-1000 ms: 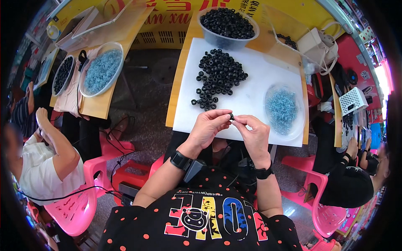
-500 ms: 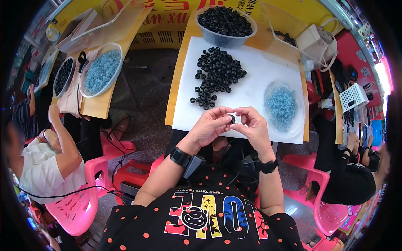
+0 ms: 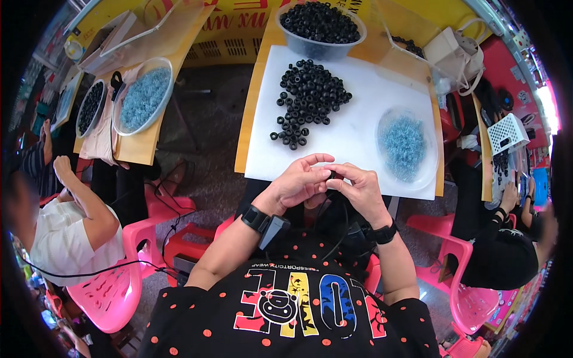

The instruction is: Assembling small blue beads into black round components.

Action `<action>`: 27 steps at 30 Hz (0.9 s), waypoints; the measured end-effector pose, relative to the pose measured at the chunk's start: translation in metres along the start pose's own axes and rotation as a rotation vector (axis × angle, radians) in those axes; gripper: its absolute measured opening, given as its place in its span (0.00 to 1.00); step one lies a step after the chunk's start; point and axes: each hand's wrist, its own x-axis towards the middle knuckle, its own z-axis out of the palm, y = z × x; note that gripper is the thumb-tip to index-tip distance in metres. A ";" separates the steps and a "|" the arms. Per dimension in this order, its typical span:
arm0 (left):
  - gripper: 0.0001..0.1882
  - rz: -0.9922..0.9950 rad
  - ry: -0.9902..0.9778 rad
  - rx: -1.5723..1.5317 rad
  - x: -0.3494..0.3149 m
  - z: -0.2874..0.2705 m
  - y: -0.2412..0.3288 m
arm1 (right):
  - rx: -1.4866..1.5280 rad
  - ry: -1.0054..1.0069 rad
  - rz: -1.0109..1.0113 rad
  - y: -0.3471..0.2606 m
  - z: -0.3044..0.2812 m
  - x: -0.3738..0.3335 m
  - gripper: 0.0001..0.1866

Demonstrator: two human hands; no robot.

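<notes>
Just past the near edge of a white board (image 3: 358, 89), my two hands meet over a small black ring-shaped piece (image 3: 332, 175), mostly covered by fingers. My left hand (image 3: 293, 186) pinches it with the thumb, its index finger stretched out above. From the other side, my right hand (image 3: 362, 190) closes thumb and forefinger on the same piece. Beyond them lies a loose pile of black rings (image 3: 313, 89) on the board. To the right rests a shallow clear tray (image 3: 427, 179) holding small pale-blue translucent pieces (image 3: 403, 143).
A clear tub (image 3: 319, 51) heaped with black rings stands at the board's far edge. On a table to the left are a tray of blue pieces (image 3: 145, 98) and a bowl of black rings (image 3: 91, 107). People sit on pink chairs (image 3: 110, 298) at both sides.
Both hands have come slightly nearer my body, off the board's edge. My fingers now cover more of the black ring, and the right fingertips sit closer to the left thumb.
</notes>
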 end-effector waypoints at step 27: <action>0.21 0.080 0.078 0.132 0.021 -0.001 0.008 | 0.415 0.211 -0.014 0.001 -0.153 0.131 0.18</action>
